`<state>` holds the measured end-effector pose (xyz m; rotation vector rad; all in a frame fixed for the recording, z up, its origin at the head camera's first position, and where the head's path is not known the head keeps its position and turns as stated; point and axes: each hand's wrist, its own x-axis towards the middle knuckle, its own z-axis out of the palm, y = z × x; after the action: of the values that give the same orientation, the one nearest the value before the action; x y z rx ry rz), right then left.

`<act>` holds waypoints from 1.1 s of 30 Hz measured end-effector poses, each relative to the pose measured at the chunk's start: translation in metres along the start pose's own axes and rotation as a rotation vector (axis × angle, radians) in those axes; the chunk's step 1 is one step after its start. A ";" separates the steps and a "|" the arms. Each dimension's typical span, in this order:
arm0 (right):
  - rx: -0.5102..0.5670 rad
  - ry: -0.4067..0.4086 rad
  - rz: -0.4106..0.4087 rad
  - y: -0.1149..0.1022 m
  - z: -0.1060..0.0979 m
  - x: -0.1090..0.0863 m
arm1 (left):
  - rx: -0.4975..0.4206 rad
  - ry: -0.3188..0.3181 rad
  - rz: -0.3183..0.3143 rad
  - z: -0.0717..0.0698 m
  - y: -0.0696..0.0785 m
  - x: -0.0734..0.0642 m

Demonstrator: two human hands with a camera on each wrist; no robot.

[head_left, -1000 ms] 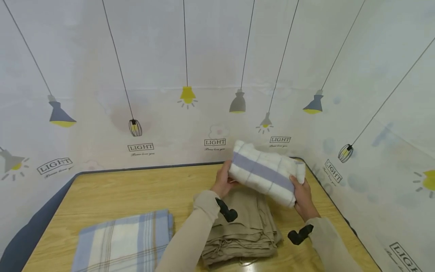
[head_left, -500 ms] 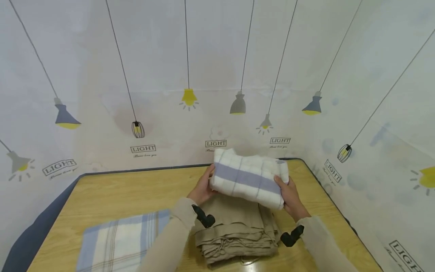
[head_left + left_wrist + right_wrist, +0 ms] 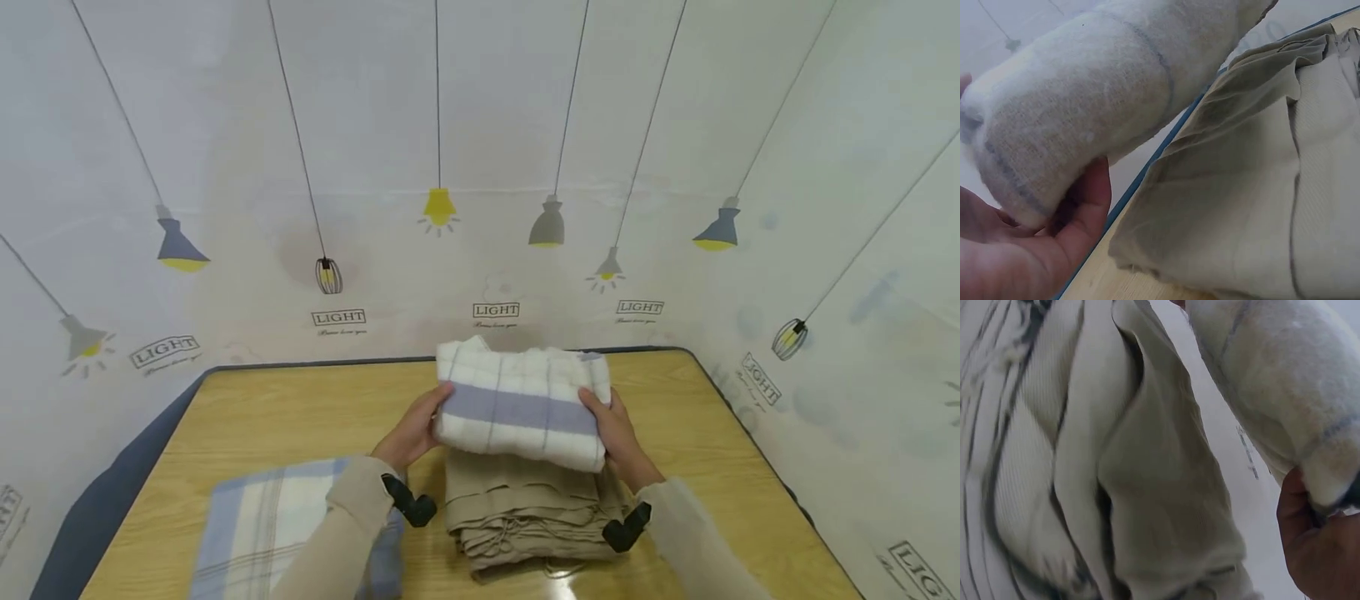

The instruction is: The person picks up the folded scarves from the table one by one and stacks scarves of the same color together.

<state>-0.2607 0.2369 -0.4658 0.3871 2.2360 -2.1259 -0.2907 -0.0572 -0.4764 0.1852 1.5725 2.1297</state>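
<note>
Both hands hold a folded white towel [image 3: 521,433] with a lavender stripe and thin grid lines, raised over a folded stack of khaki cloth [image 3: 525,500]. At the towel's left end, my left hand [image 3: 411,427] grips it with the thumb on the front; the left wrist view shows the fingers [image 3: 1092,200] curled under the roll-like edge. My right hand [image 3: 621,440] pinches the opposite end, thumb on top. In the right wrist view the towel [image 3: 1291,375] hangs apart from the khaki folds [image 3: 1166,487]. The towel hides the back of the stack in the head view.
A folded blue, white and brown plaid cloth [image 3: 255,525] lies on the left of the wooden table [image 3: 315,408], partly covered by the left sleeve [image 3: 337,525]. Behind the dark table edge stands a wall [image 3: 390,275] printed with hanging lamps.
The towel has moved left and slightly down, turning from a slant to nearly level, with both hands staying on its ends. The view has shifted a little too.
</note>
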 end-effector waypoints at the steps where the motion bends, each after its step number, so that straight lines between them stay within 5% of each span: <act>1: 0.004 -0.003 -0.002 0.001 0.003 -0.001 | 0.001 0.005 0.005 -0.002 -0.001 -0.003; 7: 0.013 -0.032 -0.026 0.005 0.021 -0.005 | -0.021 0.045 0.033 -0.011 -0.002 -0.020; 17: 0.035 -0.081 -0.052 0.002 0.055 -0.018 | -0.018 0.342 0.054 -0.025 -0.004 -0.048; 33: 0.085 -0.202 -0.106 0.016 0.108 -0.034 | 0.046 0.418 0.056 -0.059 -0.004 -0.107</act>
<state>-0.2402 0.1257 -0.4817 0.0525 2.1048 -2.2039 -0.2184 -0.1558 -0.4808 -0.2191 1.8638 2.2810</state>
